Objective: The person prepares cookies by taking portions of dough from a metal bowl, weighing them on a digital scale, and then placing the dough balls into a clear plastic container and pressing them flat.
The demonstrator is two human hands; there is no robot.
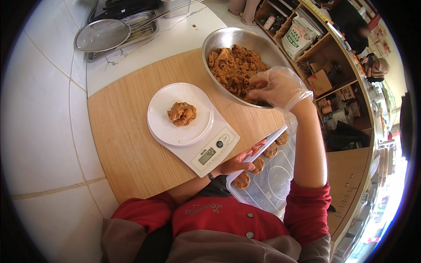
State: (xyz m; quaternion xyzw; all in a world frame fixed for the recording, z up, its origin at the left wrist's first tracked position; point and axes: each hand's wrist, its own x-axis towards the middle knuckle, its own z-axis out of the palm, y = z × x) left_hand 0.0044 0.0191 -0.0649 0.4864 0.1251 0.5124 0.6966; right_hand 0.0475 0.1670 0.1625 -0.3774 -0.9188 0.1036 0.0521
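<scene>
My right hand, in a clear plastic glove, reaches into the steel bowl. Its fingers are closed on some of the reddish-brown minced mixture at the near right side. What lies between the fingertips is partly hidden. A lump of the same mixture rests on the round white plate of a digital kitchen scale. Just below the scale, my bare left hand grips the long edge of a translucent plastic container. Several round flattened patties lie in a row along that edge.
Scale and bowl stand on a wooden board. A mesh strainer lies over a metal tray at the far left, near the tiled wall. Shelves with a white sack stand on the right. Another person appears at the upper right.
</scene>
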